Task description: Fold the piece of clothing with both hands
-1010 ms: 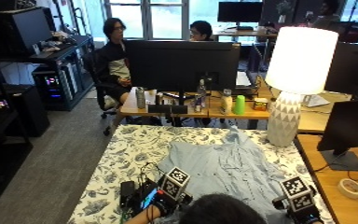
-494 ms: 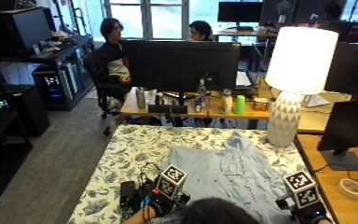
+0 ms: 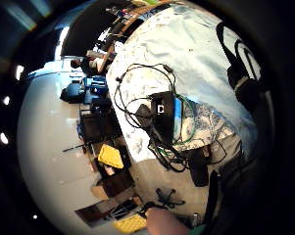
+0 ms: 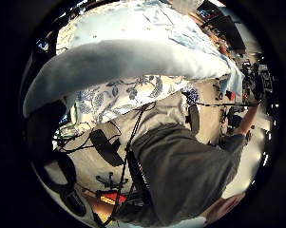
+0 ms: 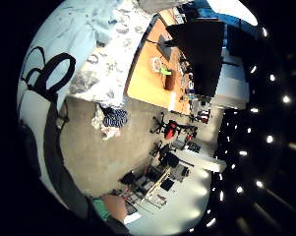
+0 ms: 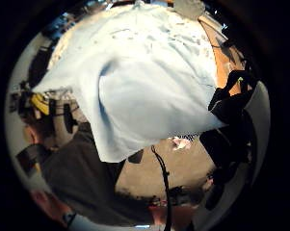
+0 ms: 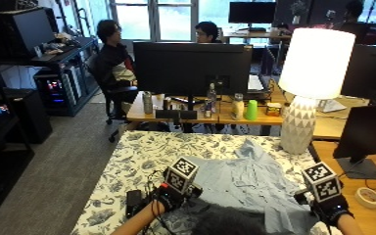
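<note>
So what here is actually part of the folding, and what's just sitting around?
Part of the job:
shirt
left hand
right hand

Just lying about:
lamp
monitor
green cup
tape roll
floral tablecloth

The person wears a black glove on the left hand [image 7: 170, 195] and another on the right hand [image 7: 331, 209]. Both forearms are bare below the gloves. The palm views show a dark grey top [image 4: 180, 166], apparently short-sleeved, and dark hair shows at the outside view's lower edge.
</note>
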`<state>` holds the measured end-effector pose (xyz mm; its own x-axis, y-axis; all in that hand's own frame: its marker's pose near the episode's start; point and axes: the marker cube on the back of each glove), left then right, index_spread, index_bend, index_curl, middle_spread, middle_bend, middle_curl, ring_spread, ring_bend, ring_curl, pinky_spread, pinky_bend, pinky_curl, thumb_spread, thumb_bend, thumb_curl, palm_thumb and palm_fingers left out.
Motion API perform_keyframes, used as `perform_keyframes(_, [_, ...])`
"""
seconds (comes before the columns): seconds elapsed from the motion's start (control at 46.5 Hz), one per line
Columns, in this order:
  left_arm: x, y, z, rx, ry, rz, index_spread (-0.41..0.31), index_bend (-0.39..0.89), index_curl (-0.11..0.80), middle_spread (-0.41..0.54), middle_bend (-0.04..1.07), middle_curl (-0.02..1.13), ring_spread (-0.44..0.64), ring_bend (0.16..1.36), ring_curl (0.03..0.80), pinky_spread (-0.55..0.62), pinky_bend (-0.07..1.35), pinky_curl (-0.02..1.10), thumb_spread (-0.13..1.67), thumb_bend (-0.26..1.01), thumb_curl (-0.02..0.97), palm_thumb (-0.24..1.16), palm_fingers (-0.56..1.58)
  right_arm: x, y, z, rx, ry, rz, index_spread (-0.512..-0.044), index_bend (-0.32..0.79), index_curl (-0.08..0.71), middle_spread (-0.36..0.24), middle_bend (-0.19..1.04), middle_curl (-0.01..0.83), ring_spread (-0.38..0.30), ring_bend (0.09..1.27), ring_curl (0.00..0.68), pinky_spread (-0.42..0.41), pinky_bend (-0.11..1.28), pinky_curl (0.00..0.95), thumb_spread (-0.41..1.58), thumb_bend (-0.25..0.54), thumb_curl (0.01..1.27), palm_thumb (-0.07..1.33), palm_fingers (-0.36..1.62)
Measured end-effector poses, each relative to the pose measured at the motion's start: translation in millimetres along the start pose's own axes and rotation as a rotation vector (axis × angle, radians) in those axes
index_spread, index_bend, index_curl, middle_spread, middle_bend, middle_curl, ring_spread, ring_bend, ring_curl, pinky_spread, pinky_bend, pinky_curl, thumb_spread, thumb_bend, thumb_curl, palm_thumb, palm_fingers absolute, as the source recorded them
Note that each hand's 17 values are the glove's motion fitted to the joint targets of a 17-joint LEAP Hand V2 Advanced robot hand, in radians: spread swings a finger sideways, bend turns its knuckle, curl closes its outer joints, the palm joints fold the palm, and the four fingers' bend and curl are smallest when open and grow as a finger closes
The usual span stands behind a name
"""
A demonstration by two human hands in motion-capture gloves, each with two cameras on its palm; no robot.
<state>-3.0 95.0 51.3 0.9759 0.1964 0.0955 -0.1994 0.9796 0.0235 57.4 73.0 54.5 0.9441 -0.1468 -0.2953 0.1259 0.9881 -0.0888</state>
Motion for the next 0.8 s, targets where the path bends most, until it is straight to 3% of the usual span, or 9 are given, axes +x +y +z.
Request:
perform_keyframes(0.15, [-23.7,-21.2,-64.2,0.113,0.009,-0.102,-0.312,0.22,0.526,-0.342,0.48,0.61,-0.35,0.39,0.432,-0.29,0.17,0.39,1.41,-0.02,0.140,0.38,1.19,30.7,-20.3,-55.4,0.085,0.027,0.079,-0.283,0.19,0.459,-0.223,0.49,0.475,-0.236,0.73,0.458,-0.310,0.57,0.433,1.04,-0.017,0.27,0.95,1.39])
perform_keyframes(0.279, [-44.4,-85.8,-101.7,0.284,-0.057,-0.289,-0.315,0.23,0.541,-0.342,0.48,0.62,-0.34,0.39,0.436,-0.28,0.18,0.39,1.42,-0.01,0.131,0.35,1.18,55.6,-80.7,-102.9,0.245,0.071,0.217,-0.283,0.19,0.462,-0.218,0.49,0.478,-0.235,0.73,0.460,-0.309,0.56,0.433,1.04,-0.015,0.27,0.96,1.39])
perform_keyframes(0.387, [-63.6,-134.7,-105.2,0.289,-0.161,-0.396,-0.312,0.25,0.554,-0.337,0.47,0.63,-0.34,0.36,0.431,-0.28,0.18,0.39,1.43,-0.01,0.127,0.34,1.16,63.9,-141.5,-117.8,0.343,0.113,0.318,-0.283,0.19,0.464,-0.219,0.50,0.481,-0.235,0.73,0.461,-0.313,0.55,0.433,1.05,-0.014,0.27,0.96,1.39])
perform_keyframes(0.559, [-95.0,-215.4,-71.3,0.211,-0.208,-0.418,-0.313,0.25,0.564,-0.336,0.47,0.63,-0.33,0.33,0.426,-0.28,0.18,0.39,1.44,0.00,0.125,0.33,1.15,64.3,-230.0,-113.4,0.371,0.142,0.408,-0.283,0.18,0.461,-0.218,0.51,0.483,-0.236,0.73,0.464,-0.302,0.57,0.443,1.06,-0.013,0.27,0.97,1.39])
perform_keyframes(0.645, [-95.5,-235.0,-62.6,0.167,-0.226,-0.424,-0.314,0.24,0.566,-0.334,0.46,0.63,-0.34,0.32,0.425,-0.28,0.18,0.39,1.44,0.00,0.125,0.33,1.16,65.9,-279.2,-98.3,0.392,0.135,0.455,-0.282,0.18,0.460,-0.218,0.51,0.484,-0.236,0.73,0.465,-0.299,0.58,0.447,1.06,-0.014,0.27,0.97,1.38])
perform_keyframes(0.795, [-86.4,-233.8,-65.5,0.150,-0.173,-0.457,-0.315,0.23,0.566,-0.333,0.45,0.63,-0.34,0.31,0.426,-0.29,0.18,0.39,1.45,0.00,0.124,0.33,1.16,64.1,-338.2,-69.0,0.428,0.059,0.547,-0.280,0.19,0.458,-0.210,0.51,0.484,-0.231,0.72,0.466,-0.292,0.59,0.453,1.06,-0.013,0.27,0.98,1.37])
